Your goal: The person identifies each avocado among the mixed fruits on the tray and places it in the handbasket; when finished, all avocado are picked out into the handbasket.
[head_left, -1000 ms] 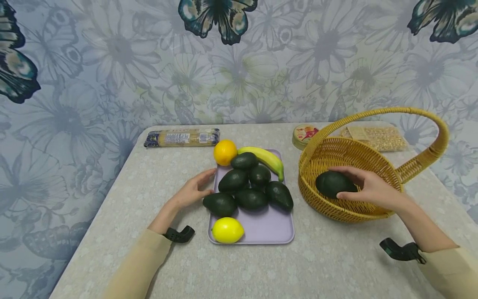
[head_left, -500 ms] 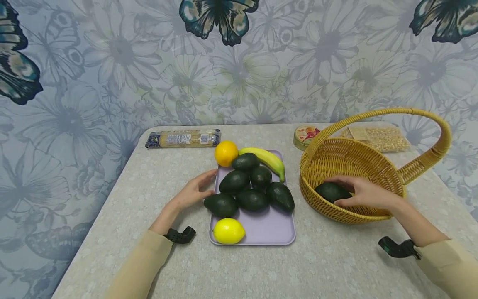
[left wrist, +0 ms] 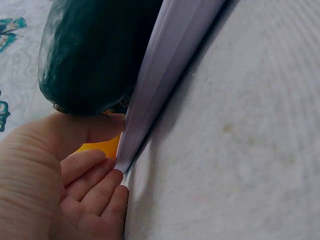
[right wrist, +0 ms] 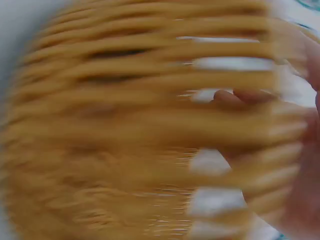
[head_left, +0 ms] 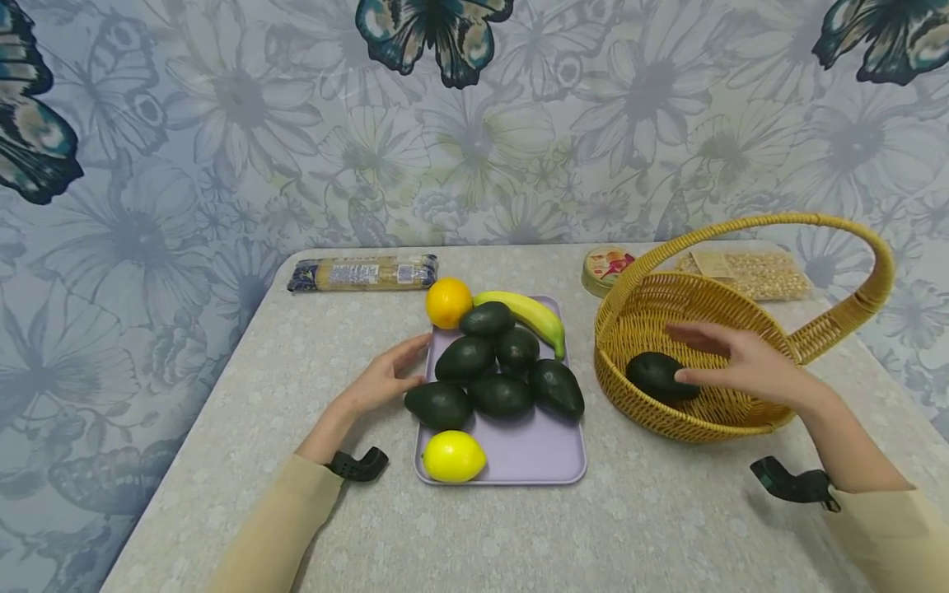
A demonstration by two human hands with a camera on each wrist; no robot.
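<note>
Holds the right hand (head_left: 752,366) to the right of the lilac tray (head_left: 530,455), over the wicker basket (head_left: 689,298), with fingers extended and thumb well apart from them, wide and loose. Has a single dark avocado (head_left: 652,377) lying inside the basket, right of the tray, just at the thumb tip; cannot tell touching from near there. Rests the left hand (head_left: 374,380) at the tray's left edge, loosely spread, with thumb and fingertips against the outer wall. Shows six more avocados (head_left: 500,398) bunched on the tray from middle to back, including one jutting over its left edge close by the thumb. Also shows a lemon (head_left: 454,457) at the tray's front left corner, an orange (head_left: 448,303) at its back left, and a banana (head_left: 528,316) along its back right. Beyond the tray, to the left, includes a long packet (head_left: 363,273); to the right, a round tin (head_left: 604,268) and, farther right, a bag of pale kernels (head_left: 764,276). Blurs, in the right wrist view, into woven rods and part of a hand
</note>
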